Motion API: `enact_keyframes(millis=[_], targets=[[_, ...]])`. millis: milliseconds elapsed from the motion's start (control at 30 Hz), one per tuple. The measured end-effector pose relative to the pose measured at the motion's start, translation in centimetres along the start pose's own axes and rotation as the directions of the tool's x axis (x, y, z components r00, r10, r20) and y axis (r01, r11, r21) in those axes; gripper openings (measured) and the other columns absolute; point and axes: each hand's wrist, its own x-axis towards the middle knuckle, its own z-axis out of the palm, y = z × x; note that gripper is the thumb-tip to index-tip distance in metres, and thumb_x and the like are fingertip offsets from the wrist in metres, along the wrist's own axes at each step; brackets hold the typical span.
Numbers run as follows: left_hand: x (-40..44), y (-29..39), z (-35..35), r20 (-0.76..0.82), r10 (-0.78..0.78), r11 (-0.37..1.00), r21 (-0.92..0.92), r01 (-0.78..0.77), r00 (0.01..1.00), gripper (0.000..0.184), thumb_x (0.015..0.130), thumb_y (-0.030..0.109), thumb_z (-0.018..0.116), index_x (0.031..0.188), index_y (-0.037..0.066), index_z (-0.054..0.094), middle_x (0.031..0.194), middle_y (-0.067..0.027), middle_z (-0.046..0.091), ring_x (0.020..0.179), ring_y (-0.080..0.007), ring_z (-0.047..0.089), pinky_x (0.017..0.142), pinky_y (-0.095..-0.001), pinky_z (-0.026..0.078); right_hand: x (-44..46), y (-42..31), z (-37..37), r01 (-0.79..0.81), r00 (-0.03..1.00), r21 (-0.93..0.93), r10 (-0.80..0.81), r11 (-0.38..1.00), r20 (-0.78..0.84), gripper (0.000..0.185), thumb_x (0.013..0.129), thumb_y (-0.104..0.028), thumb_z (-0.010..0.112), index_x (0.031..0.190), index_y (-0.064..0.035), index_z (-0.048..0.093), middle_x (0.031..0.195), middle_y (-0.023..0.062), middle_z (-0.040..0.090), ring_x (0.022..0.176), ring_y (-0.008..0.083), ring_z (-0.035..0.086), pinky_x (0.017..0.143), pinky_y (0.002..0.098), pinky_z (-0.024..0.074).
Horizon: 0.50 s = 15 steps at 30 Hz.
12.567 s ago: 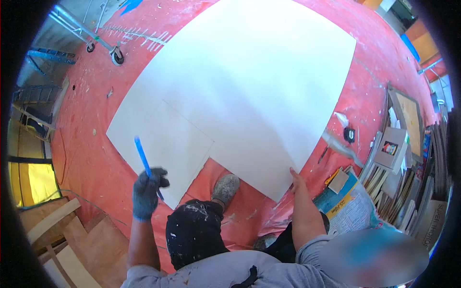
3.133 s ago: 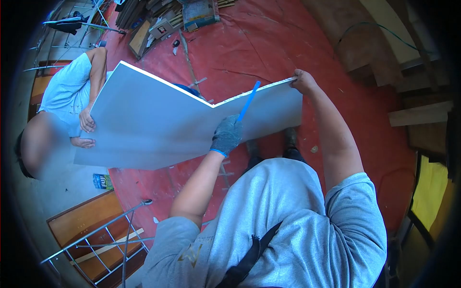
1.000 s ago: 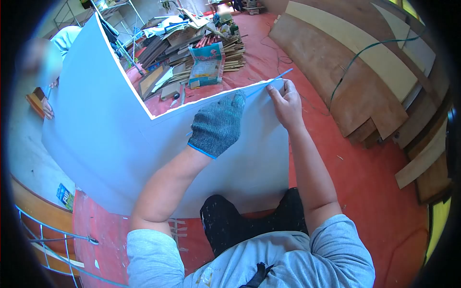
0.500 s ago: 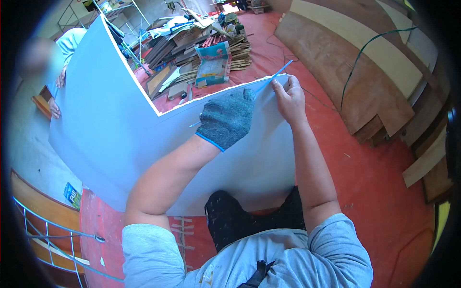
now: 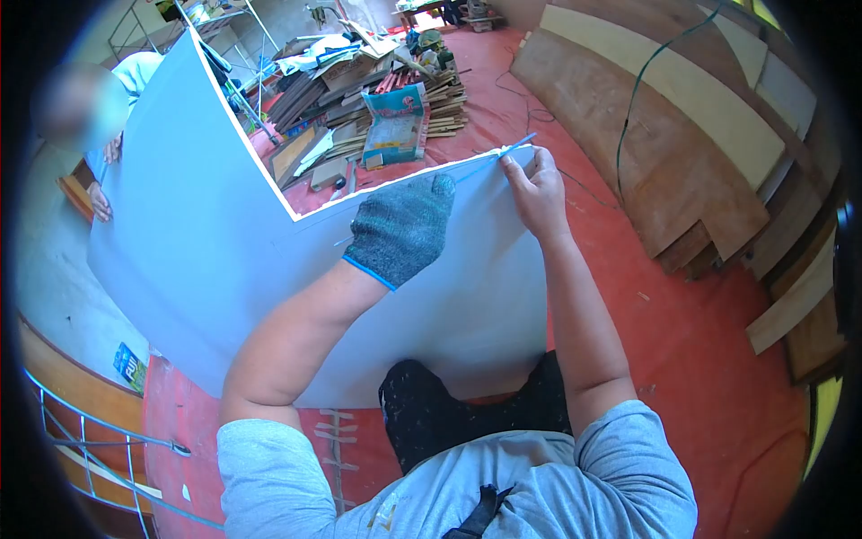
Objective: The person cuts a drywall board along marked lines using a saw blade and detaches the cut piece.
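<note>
A large pale board [image 5: 197, 234], like a plasterboard sheet with a rectangular notch cut out, stands tilted before my legs. My left hand [image 5: 401, 225], in a dark grey-green knitted glove, is closed around a thin blue strip [image 5: 518, 144] resembling a narrow blade. One end of the strip crosses the board's top edge; its other end shows faintly beyond the glove. At the board's upper right corner, my bare right hand [image 5: 539, 193] pinches the sheet, thumb on the near face and close to the strip. Whether the thumb touches the strip I cannot tell.
Another person's hands [image 5: 101, 202] hold the board's far left side. Beyond the notch lies a pile of wood scraps [image 5: 341, 99] with a torn carton [image 5: 395, 126]. Plywood sheets [image 5: 628, 135] lean at right, a green cable [image 5: 633, 108] over them. Red covering [image 5: 664, 359] spreads across the floor.
My left hand has slid a little left and down along the board, drawing the blue strip with it. My right hand stays at the corner. The notch's lower edge looks less ragged.
</note>
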Motion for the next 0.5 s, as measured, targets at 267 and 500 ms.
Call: enact_keyframes(millis=[267,500], targets=[[0.3,0.5,0.7,-0.007,-0.064,0.997,-0.032,0.063,0.998,0.021,0.091,0.012,0.053,0.108,0.006,0.064,0.084,-0.0154,0.067,0.069,-0.0306,0.069,0.059,-0.0498,0.054,0.1,0.2,-0.3,-0.024,0.999,0.045,0.022,0.999,0.046,0.043,0.094,-0.034,0.075,0.111,0.0027,0.063,0.09,0.0181,0.072,0.081,0.0284,0.07,0.074,0.0407,0.0538],[1.4,1.3,0.4,0.132,-0.088,0.993,0.086,0.077,0.987,0.022,0.089,0.012,0.055,0.108,0.005,0.065,0.091,-0.0167,0.068,0.073,-0.0318,0.07,0.059,-0.0472,0.054,0.0,-0.2,-0.7,-0.011,0.998,0.02,0.009,1.0,0.056,0.042,0.095,-0.034,0.075,0.112,0.003,0.063,0.088,0.0176,0.072,0.08,0.0277,0.07,0.072,0.0407,0.0534]])
